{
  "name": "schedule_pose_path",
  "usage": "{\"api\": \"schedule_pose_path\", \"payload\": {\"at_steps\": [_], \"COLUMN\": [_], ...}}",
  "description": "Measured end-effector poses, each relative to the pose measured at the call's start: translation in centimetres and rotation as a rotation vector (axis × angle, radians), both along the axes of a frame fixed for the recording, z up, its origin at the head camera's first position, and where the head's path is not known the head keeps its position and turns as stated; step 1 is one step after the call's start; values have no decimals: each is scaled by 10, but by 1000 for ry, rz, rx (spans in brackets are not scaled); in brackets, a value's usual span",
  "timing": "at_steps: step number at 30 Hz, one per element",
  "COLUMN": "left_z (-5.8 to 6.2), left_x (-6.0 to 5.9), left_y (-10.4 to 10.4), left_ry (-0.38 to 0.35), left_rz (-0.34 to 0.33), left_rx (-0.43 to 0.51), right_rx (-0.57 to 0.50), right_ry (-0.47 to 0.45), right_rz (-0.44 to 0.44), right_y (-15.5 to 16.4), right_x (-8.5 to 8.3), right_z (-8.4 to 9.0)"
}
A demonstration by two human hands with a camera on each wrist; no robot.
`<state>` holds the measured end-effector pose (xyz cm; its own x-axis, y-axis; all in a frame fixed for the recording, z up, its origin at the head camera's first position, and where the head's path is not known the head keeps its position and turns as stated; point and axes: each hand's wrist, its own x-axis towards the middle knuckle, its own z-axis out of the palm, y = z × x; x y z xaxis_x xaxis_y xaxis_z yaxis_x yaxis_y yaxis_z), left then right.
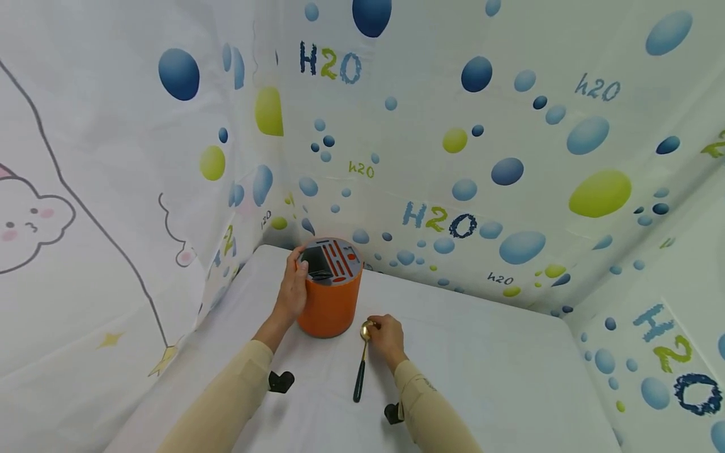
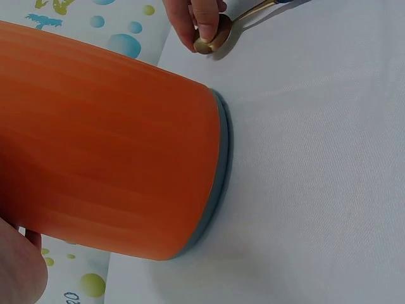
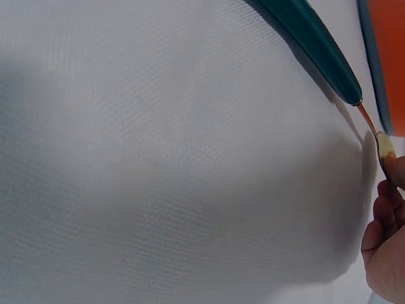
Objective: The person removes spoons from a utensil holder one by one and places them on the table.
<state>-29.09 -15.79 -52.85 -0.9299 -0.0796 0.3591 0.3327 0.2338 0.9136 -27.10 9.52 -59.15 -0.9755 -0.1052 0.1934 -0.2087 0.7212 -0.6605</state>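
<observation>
An orange cylindrical canister point(image 1: 328, 308) stands upright on the white surface, its grey top point(image 1: 331, 259) printed with a dark panel and red stripes. My left hand point(image 1: 292, 289) grips its left side near the top. The left wrist view shows the canister's wall point(image 2: 120, 139) and a grey-blue rim at its base. Right of the canister, my right hand point(image 1: 388, 336) pinches the bowl end of a gold spoon point(image 1: 359, 380) with a dark green handle. Thumb and fingers on the spoon bowl point(image 2: 218, 35) show in the left wrist view. The handle point(image 3: 316, 54) points towards me.
The white cloth-covered table point(image 1: 487, 371) stretches to the right. Behind it stands a wall sheet point(image 1: 419, 163) printed with bubbles and H2O lettering. Another white sheet point(image 1: 102, 251) with cartoon drawings borders the left side.
</observation>
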Motion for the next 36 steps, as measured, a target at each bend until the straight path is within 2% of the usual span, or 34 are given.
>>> {"api": "schedule_pose_path", "payload": {"at_steps": [4,11,18,23,27,29,34,36], "left_z": [4,37,39,41,38,31,6,1], "left_x": [0,22,25,27,26,22,5,1], "left_y": [1,6,7,6,6,6,4,2], "left_ry": [22,-3,-28,-41,-45,-38,-1,5], "left_rz": [-12,-32,-34,-36,-36,-30,-5,4], "left_rx": [21,7,4,2,11,22,29,15], "right_rx": [-3,14,62,58,42,10,-177,-254], "right_ry": [31,-44,-26,-32,-13,18,141,198], "right_rz": [11,-2,-18,-22,-49,-65,-98,-104], "right_y": [1,3,4,4,2,1,-3,-5], "right_x": [0,-4,-8,-7,-6,-6,-9,-10], "right_z": [-1,-2,-9,-12,-13,-12,3,12]}}
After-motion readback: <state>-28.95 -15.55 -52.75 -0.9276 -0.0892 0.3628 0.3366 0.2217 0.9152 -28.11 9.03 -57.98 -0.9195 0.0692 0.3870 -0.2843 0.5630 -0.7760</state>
